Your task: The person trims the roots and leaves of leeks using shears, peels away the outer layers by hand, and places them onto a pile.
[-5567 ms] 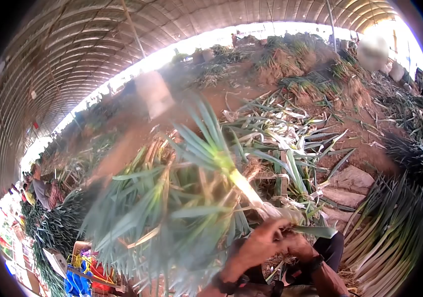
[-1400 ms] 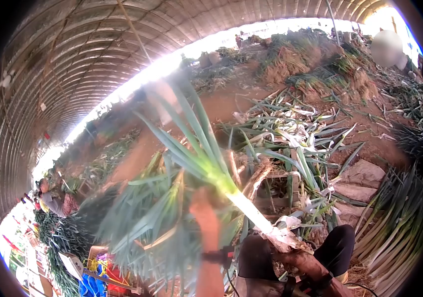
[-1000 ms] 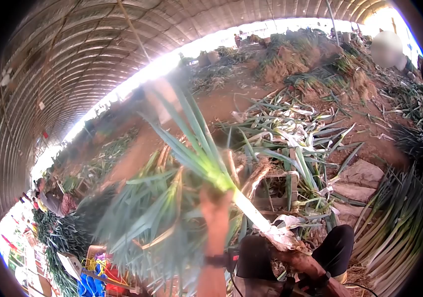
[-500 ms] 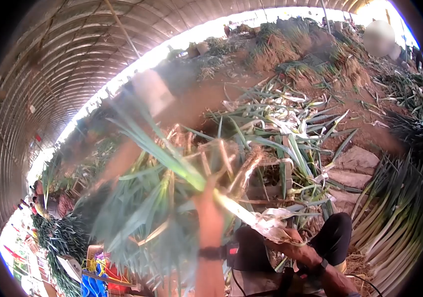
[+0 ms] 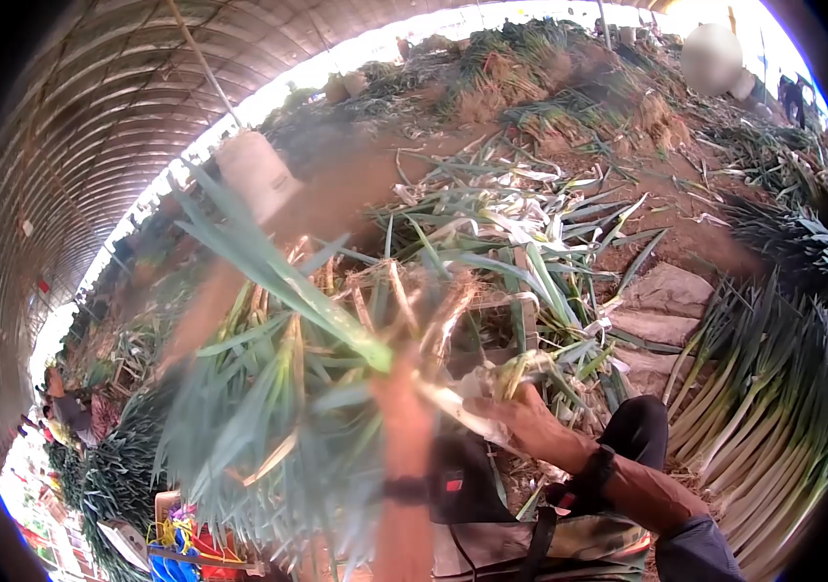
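My left hand [image 5: 402, 388], somewhat blurred, is closed around the stalk of a large green onion [image 5: 336, 325]. The onion lies slanted, its long green leaves pointing up and left and its white end down and right. Beside that white end, my right hand [image 5: 513, 419] is closed on pale, loose outer skin [image 5: 521, 369] of the onion. Its fingertips are partly hidden. Beneath and left of my left hand spreads a heap of green onions [image 5: 259, 436], smeared by motion.
Stripped leaves [image 5: 550, 223] lie scattered on the soil ahead. Long-stemmed green onions [image 5: 763, 388] are laid out at the right. A white sack-like object [image 5: 257, 175] stands at upper left. Coloured ties [image 5: 176, 538] sit in a box at lower left. A person [image 5: 79, 412] is at far left.
My right hand has moved up along the stalk, nearer my left hand, with loose skin in its fingers. My left hand keeps its hold. The whole view has shifted slightly.
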`<state>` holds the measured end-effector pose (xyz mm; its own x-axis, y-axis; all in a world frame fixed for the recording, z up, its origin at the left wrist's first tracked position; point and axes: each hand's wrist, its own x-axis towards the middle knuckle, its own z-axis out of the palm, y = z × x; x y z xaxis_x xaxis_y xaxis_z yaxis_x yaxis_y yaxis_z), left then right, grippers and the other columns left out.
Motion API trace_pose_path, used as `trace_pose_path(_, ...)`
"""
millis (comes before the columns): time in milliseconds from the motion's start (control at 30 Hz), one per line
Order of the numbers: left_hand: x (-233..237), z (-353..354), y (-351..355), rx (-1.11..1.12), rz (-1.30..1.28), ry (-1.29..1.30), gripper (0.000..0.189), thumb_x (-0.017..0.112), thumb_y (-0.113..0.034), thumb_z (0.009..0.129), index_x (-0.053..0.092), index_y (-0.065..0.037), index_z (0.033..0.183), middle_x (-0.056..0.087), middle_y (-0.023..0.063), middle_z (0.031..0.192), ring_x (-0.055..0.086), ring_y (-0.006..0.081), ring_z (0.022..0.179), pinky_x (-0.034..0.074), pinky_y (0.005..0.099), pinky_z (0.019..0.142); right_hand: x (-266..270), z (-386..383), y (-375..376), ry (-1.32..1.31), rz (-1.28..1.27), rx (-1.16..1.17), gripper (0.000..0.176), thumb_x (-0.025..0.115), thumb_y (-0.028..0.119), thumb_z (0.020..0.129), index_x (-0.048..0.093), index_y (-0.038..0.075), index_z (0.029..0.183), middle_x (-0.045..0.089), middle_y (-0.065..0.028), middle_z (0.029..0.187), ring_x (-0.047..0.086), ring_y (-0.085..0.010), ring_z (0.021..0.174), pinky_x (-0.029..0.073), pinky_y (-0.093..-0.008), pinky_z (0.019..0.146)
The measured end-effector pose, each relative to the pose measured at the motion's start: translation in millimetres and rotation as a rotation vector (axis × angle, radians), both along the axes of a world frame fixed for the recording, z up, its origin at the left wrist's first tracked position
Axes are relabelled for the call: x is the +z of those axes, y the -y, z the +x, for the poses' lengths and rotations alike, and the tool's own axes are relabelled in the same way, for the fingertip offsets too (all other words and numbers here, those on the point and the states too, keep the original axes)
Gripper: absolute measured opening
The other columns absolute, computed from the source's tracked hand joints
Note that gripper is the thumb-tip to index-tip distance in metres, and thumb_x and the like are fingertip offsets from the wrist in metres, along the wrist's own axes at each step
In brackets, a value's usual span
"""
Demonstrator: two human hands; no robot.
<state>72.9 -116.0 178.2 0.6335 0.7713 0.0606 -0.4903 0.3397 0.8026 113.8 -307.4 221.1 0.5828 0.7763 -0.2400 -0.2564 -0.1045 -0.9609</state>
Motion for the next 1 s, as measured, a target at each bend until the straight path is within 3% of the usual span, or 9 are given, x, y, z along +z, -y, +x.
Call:
trace_pose_path(100, 5, 0, 3, 0.01, -0.017, -0.018, 0.024, 0.078, -0.017, 0.081, 0.062, -0.003, 0.094, 0.054, 0.0032, 0.07, 0.054, 0.0153, 0.057, 0.05, 0.035, 0.046, -39, 1, -22, -0.273, 0.4, -0.19, 0.03, 0.069, 0.02, 0.094, 0.063, 0.002, 0.117, 0.067, -0.0066, 0.101, 0.064, -0.0176, 0.079, 0.055, -0.0291, 0.07)
trace_pose_path(233, 3, -1, 3, -0.017, -0.059, -0.033, 0.021, 0.076, -0.015, 0.083, 0.062, -0.002, 0.092, 0.053, 0.0034, 0.07, 0.053, 0.015, 0.056, 0.05, 0.0345, 0.046, -36, -1, -23, -0.374, 0.385, -0.231, 0.025, 0.065, 0.019, 0.097, 0.065, 0.001, 0.114, 0.069, -0.0084, 0.099, 0.067, -0.0172, 0.086, 0.058, -0.0325, 0.072)
trace_pose_path(400, -16, 4, -9, 0.061, -0.085, -0.115, 0.019, 0.073, -0.014, 0.084, 0.062, -0.001, 0.093, 0.055, 0.0043, 0.074, 0.054, 0.0169, 0.058, 0.049, 0.0345, 0.047, -23, -10, -13, -0.105, 0.256, -0.3, 0.032, 0.055, 0.027, 0.103, 0.066, -0.001, 0.113, 0.069, -0.0099, 0.101, 0.065, -0.0159, 0.083, 0.055, -0.032, 0.074)
trace_pose_path(467, -54, 12, -31, 0.173, 0.366, -0.222, 0.021, 0.074, -0.016, 0.084, 0.062, -0.001, 0.095, 0.055, 0.0045, 0.075, 0.055, 0.0174, 0.06, 0.049, 0.0342, 0.048, -26, -9, -9, 0.096, 0.193, -0.316, 0.038, 0.051, 0.031, 0.105, 0.066, -0.003, 0.113, 0.07, -0.0102, 0.102, 0.062, -0.0138, 0.081, 0.053, -0.0313, 0.075)
trace_pose_path(567, -45, 11, -35, 0.078, 0.122, -0.202, 0.025, 0.075, -0.017, 0.082, 0.062, -0.002, 0.097, 0.056, 0.0048, 0.077, 0.055, 0.0178, 0.061, 0.05, 0.0338, 0.05, -14, -4, 4, 0.117, 0.081, -0.155, 0.05, 0.051, 0.032, 0.105, 0.054, -0.01, 0.131, 0.062, -0.0247, 0.131, 0.065, -0.0241, 0.116, 0.055, -0.0371, 0.092)
trace_pose_path(600, -35, 13, -35, 0.003, -0.11, -0.162, 0.026, 0.076, -0.018, 0.082, 0.062, -0.002, 0.098, 0.056, 0.005, 0.078, 0.056, 0.0178, 0.062, 0.05, 0.0337, 0.05, -18, -4, 4, 0.17, 0.106, -0.16, 0.049, 0.053, 0.032, 0.104, 0.055, -0.008, 0.131, 0.064, -0.0225, 0.126, 0.066, -0.0224, 0.112, 0.055, -0.036, 0.089)
trace_pose_path(767, -17, 20, -39, 0.04, 0.019, -0.196, 0.025, 0.077, -0.014, 0.08, 0.061, -0.002, 0.095, 0.055, 0.006, 0.076, 0.055, 0.017, 0.06, 0.051, 0.0338, 0.049, -32, -3, 12, -0.044, 0.219, -0.183, 0.041, 0.061, 0.034, 0.098, 0.06, 0.002, 0.125, 0.068, -0.01, 0.104, 0.065, -0.0131, 0.088, 0.053, -0.0308, 0.075)
trace_pose_path(867, -22, 15, -86, 0.11, 0.027, -0.222, 0.02, 0.076, -0.011, 0.081, 0.06, -0.004, 0.09, 0.054, 0.0036, 0.072, 0.054, 0.0154, 0.056, 0.051, 0.0318, 0.048, -45, -18, 51, 0.244, 0.157, -0.233, 0.031, 0.065, 0.03, 0.097, 0.057, 0.006, 0.114, 0.063, -0.0045, 0.095, 0.059, -0.0107, 0.077, 0.05, -0.028, 0.068)
trace_pose_path(1000, -10, -23, -161, 0.237, -0.074, -0.112, 0.017, 0.072, -0.009, 0.081, 0.056, -0.01, 0.085, 0.048, -0.0002, 0.064, 0.051, 0.0167, 0.052, 0.045, 0.0318, 0.046, -53, -28, 128, -0.133, 0.241, -0.283, 0.03, 0.063, 0.023, 0.097, 0.053, 0.007, 0.121, 0.06, -0.0004, 0.09, 0.058, -0.0099, 0.08, 0.05, -0.0267, 0.067)
